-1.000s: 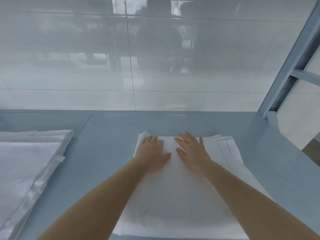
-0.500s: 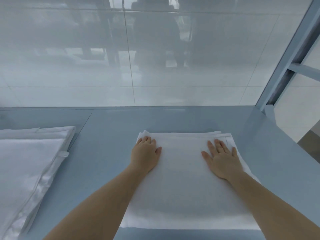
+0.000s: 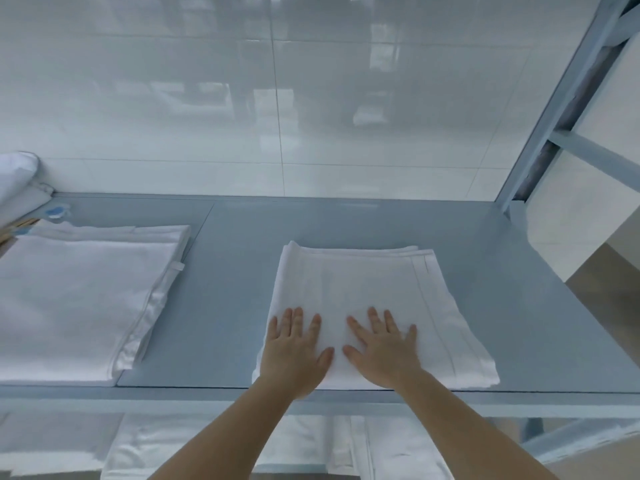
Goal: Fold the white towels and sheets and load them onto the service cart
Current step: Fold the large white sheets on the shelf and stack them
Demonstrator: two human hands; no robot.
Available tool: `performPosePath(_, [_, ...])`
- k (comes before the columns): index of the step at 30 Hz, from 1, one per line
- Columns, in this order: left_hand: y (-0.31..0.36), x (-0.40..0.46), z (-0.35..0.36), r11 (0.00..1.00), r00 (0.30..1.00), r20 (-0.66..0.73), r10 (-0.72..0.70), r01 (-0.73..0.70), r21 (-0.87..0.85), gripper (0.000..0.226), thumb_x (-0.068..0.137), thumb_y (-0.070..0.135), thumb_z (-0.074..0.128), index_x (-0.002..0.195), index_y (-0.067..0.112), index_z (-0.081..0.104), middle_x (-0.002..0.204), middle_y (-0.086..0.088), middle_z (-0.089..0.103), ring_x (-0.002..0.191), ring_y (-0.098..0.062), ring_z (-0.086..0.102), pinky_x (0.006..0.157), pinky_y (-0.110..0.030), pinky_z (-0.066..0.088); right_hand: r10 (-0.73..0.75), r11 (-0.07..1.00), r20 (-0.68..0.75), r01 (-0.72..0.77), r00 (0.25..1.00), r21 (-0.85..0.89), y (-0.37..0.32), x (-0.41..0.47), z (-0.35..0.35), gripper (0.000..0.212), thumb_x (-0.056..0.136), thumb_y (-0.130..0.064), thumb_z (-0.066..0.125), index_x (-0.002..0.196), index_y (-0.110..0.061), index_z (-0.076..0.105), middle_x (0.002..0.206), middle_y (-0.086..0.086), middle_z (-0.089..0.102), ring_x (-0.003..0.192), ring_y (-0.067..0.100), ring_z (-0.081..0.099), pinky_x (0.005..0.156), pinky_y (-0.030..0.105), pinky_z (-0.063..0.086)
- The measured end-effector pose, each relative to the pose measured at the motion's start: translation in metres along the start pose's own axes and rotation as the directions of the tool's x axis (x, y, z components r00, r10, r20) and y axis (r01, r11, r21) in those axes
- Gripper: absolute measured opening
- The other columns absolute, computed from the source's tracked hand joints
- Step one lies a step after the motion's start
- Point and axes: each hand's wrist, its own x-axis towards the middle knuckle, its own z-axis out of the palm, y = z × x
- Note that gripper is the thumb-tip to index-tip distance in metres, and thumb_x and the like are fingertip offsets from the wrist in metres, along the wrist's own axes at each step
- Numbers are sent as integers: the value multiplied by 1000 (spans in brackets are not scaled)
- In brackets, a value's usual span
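My left hand and right hand lie flat, side by side, on the near end of a folded towel. That towel rests on the top shelf of the cart, its near edge at the shelf's front lip. To the left of the towel, apart from it on the same shelf, lies a folded sheet. Behind the sheet, at the shelf's far left corner, sits a rolled bundle. A wall stands behind the shelf. An upright post rises at the shelf's far right corner. Below the shelf, under the towel, more folded linen lies on a lower level.
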Motion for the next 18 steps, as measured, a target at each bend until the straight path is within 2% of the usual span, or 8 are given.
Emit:
performPosePath(2, [0, -14, 1, 999, 999, 20, -35, 35, -4, 73, 93, 64, 14, 154, 27, 0, 162, -11, 0, 149, -27, -5, 118, -46, -8, -4, 1000, 19, 4, 1000, 0, -6, -7, -1, 65, 90, -69, 18, 148, -48, -3, 161, -3, -13, 147, 25, -12, 109, 66, -3])
performPosePath(4, [1, -21, -2, 997, 997, 19, -73, 73, 5, 69, 93, 61, 21, 153, 26, 16, 159, -13, 18, 147, -29, 13, 117, -45, 6, 9, 1000, 18, -9, 1000, 8, -19, -14, 2, 65, 91, -67, 21, 149, -45, 2, 161, 0, -9, 148, 27, -9, 108, 68, -2])
performPosePath(6, [0, -22, -10, 994, 996, -55, -67, 72, 78, 54, 94, 48, 28, 141, 24, 42, 140, -12, 48, 129, -28, 42, 103, -40, 28, 53, 998, -26, -52, 998, 32, -38, -19, 6, 62, 93, -61, 22, 150, -39, 10, 161, 6, 1, 147, 31, -3, 106, 70, 1])
performPosePath(8, [-4, -21, -12, 994, 992, -124, -17, 30, 107, 44, 95, 36, 26, 126, 21, 54, 123, -8, 60, 116, -25, 52, 96, -35, 32, 111, 993, -87, -106, 990, 54, -58, -22, 11, 59, 95, -57, 21, 149, -34, 15, 159, 11, 9, 146, 35, 1, 104, 71, 0])
performPosePath(9, [-6, -22, -8, 996, 991, -134, -4, 15, 83, 44, 97, 35, 25, 128, 20, 53, 128, -11, 58, 121, -27, 49, 103, -36, 29, 135, 990, -112, -130, 984, 57, -65, -23, 13, 58, 95, -56, 19, 149, -35, 14, 159, 13, 11, 146, 36, 1, 103, 72, -2])
performPosePath(11, [-10, -24, 2, 1000, 991, -131, -11, 11, 3, 52, 101, 39, 20, 146, 19, 35, 150, -18, 37, 141, -29, 30, 119, -37, 11, 166, 986, -152, -160, 974, 48, -72, -24, 22, 59, 95, -58, 11, 150, -38, 6, 159, 16, 6, 146, 38, -3, 101, 73, -8])
performPosePath(14, [-13, -23, 12, 998, 994, -106, -19, 13, -59, 60, 100, 49, 11, 154, 24, 5, 160, -16, 5, 149, -27, 0, 119, -37, -10, 170, 985, -180, -169, 969, 20, -70, -23, 33, 60, 93, -60, 1, 148, -41, -13, 160, 15, -10, 145, 38, -13, 100, 72, -15])
performPosePath(18, [-15, -17, 15, 997, 998, -56, -17, 13, -70, 66, 96, 59, 7, 152, 29, -12, 160, -14, -13, 147, -28, -14, 118, -39, -15, 115, 993, -203, -115, 972, 12, -56, -22, 37, 60, 88, -64, -8, 143, -45, -23, 159, 8, -19, 146, 32, -17, 104, 67, -19])
